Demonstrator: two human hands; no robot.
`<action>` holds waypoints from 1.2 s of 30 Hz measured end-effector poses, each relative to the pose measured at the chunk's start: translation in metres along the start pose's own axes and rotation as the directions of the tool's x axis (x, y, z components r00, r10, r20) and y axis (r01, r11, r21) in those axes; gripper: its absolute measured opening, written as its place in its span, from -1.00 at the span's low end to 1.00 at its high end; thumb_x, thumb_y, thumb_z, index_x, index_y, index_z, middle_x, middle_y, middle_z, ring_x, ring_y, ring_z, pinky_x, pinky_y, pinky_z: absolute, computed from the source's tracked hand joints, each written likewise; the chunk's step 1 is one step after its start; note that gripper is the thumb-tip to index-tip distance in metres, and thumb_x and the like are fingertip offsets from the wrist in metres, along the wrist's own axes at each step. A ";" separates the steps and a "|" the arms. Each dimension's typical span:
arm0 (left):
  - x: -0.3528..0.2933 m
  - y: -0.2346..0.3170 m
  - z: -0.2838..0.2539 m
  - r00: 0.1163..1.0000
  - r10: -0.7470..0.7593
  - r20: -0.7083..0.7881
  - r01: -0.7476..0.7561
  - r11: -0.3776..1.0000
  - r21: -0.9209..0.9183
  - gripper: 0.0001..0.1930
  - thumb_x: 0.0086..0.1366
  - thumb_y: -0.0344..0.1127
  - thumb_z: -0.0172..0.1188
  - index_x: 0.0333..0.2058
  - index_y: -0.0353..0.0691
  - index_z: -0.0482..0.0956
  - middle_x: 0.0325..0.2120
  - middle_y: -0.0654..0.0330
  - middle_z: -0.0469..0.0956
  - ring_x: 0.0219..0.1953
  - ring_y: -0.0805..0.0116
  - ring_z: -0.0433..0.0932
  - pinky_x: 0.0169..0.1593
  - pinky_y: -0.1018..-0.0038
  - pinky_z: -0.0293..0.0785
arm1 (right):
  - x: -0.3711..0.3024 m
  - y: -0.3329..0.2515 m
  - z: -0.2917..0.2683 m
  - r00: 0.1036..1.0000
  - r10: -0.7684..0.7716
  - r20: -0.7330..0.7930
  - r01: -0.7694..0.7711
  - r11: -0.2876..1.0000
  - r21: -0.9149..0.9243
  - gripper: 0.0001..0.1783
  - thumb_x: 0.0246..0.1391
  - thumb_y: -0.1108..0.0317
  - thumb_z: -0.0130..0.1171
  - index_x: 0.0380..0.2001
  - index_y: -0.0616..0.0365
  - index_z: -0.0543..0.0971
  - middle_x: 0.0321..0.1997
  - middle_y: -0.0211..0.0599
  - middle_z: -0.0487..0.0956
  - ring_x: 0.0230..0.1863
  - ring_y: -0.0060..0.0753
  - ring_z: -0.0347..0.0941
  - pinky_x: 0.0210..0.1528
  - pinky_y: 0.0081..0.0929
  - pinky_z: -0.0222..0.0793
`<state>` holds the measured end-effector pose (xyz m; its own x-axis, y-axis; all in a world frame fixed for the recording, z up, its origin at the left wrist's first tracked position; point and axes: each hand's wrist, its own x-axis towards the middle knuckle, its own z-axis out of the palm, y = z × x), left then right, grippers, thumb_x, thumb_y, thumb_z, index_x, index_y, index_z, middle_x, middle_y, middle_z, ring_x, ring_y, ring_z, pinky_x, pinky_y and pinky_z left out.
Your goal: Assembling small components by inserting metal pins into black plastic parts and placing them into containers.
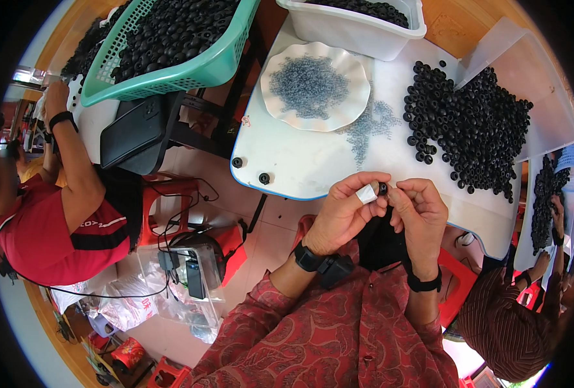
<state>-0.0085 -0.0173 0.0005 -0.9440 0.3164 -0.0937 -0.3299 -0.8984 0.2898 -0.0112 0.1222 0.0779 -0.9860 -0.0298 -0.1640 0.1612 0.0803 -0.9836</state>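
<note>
Above the table's near edge, my left hand (340, 216) pinches a small black ring-shaped piece (382, 189) between thumb and fingers. White tape (366, 194) wraps its thumb. My right hand (422, 213) is closed beside that piece, thumb and forefinger pressed together; whatever sits between them is too small to make out. Beyond my hands, a wavy-edged white plate (360, 97) bears many tiny clear pieces (309, 85). More of these clear pieces (363, 132) lie loose at its right. A big pile of black ring pieces (471, 126) spreads over the right side of the white table (287, 152).
Two black pieces, one (264, 178) nearer me, stand at the table's left corner. A white bin (377, 44) and a tipped clear tub (552, 126) border the far side. Left are a green basket (199, 79), a dark phone (131, 132) and a red-shirted person (67, 239). Another person (510, 323) works right.
</note>
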 end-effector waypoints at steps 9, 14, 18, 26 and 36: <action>0.002 -0.004 0.001 1.000 -0.019 -0.002 0.019 0.999 -0.036 -0.71 0.36 -0.46 0.04 0.01 -0.45 0.45 -0.22 0.06 0.53 -0.30 0.43 0.55 -0.22 0.56 0.53 | -0.004 0.012 -0.014 0.998 -0.008 0.062 -0.004 0.983 0.182 -0.75 0.23 0.47 0.06 -0.06 0.33 0.52 -0.31 -0.27 0.60 -0.45 -0.62 0.48 -0.46 -0.71 0.39; 0.003 -0.006 0.001 1.000 -0.015 0.005 0.015 1.000 0.003 -0.72 0.36 -0.46 0.04 0.00 -0.44 0.46 -0.22 0.07 0.53 -0.30 0.43 0.55 -0.22 0.56 0.54 | -0.005 0.011 -0.019 0.998 -0.003 0.067 -0.008 0.985 0.170 -0.75 0.23 0.48 0.06 -0.06 0.33 0.52 -0.29 -0.25 0.61 -0.44 -0.61 0.48 -0.46 -0.71 0.39; 0.003 -0.007 0.003 1.000 -0.009 -0.002 0.009 0.999 0.033 -0.72 0.35 -0.47 0.05 0.00 -0.44 0.47 -0.23 0.08 0.53 -0.30 0.43 0.55 -0.23 0.56 0.54 | -0.005 0.011 -0.019 0.999 -0.002 0.049 -0.004 0.992 0.125 -0.76 0.21 0.50 0.07 -0.06 0.31 0.53 -0.30 -0.28 0.60 -0.45 -0.63 0.47 -0.46 -0.72 0.38; 0.003 -0.009 0.008 1.000 -0.016 -0.013 0.017 0.997 0.072 -0.73 0.33 -0.49 0.07 -0.02 -0.45 0.47 -0.28 0.16 0.52 -0.31 0.44 0.55 -0.25 0.56 0.54 | -0.006 0.010 -0.017 0.999 -0.054 0.000 0.054 0.998 0.010 -0.82 0.22 0.49 0.07 -0.13 0.27 0.55 -0.38 -0.41 0.55 -0.47 -0.70 0.43 -0.47 -0.75 0.34; 0.003 -0.012 0.011 1.000 -0.014 -0.027 0.017 0.995 0.094 -0.73 0.34 -0.51 0.04 -0.01 -0.41 0.49 -0.33 0.23 0.50 -0.30 0.43 0.56 -0.26 0.54 0.55 | -0.005 0.019 -0.012 0.979 -0.191 -0.076 0.183 0.978 -0.096 -0.84 0.19 0.50 0.12 -0.17 0.25 0.58 -0.38 -0.46 0.47 -0.49 -0.73 0.39 -0.52 -0.78 0.29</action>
<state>-0.0069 -0.0026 0.0073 -0.9390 0.3210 -0.1235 -0.3437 -0.8602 0.3768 -0.0034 0.1357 0.0609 -0.9990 0.0312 0.0329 -0.0272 0.1692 -0.9852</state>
